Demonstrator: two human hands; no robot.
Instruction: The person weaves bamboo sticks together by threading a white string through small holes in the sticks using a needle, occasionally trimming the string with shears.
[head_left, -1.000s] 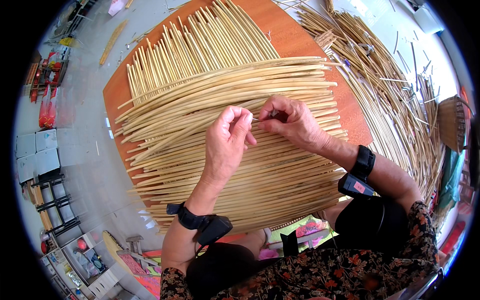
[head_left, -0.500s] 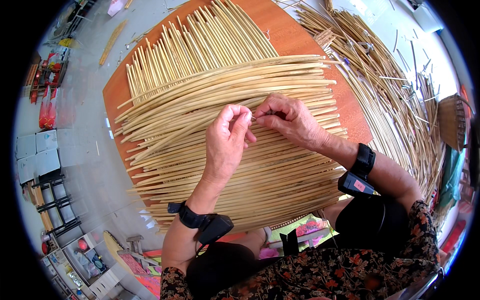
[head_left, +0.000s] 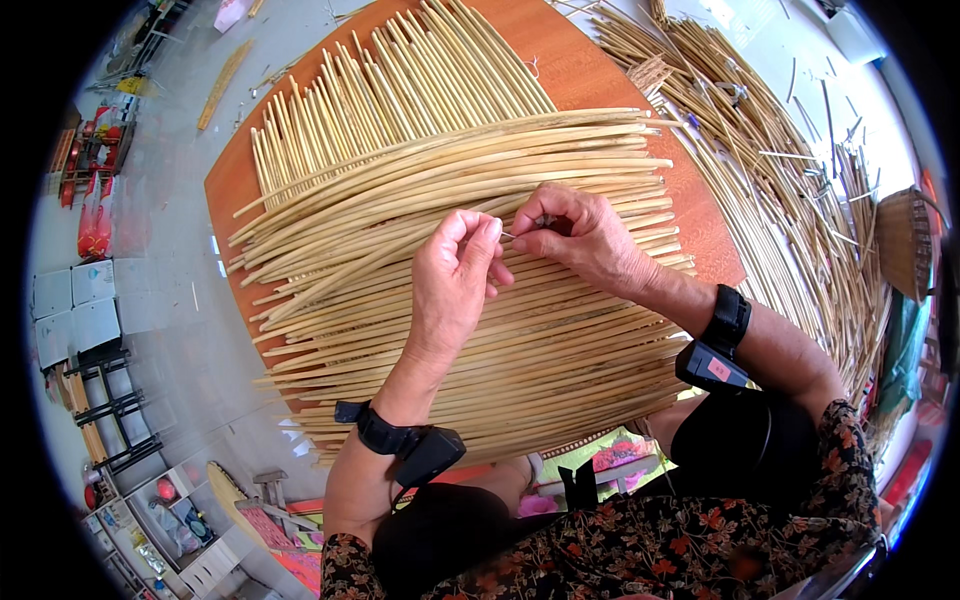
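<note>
My left hand and my right hand are close together above a broad layer of pale yellow stalks. Both pinch with thumb and forefinger. A thin, light-coloured thread spans the small gap between the fingertips; its ends are hidden in the fingers. The stalks beneath lie crosswise, side by side, over a reddish-brown board. A looser bunch of curved stalks rests across the far part of this layer. Beyond it, more stalks point away from me.
Loose stalks are heaped on the floor at the right, with a woven basket beyond. White boxes and a dark metal rack stand along the left. A black device is strapped to each wrist.
My right hand has shifted slightly up, and the gap between the fingertips is a little wider, showing more thread. The stalks look unchanged.
</note>
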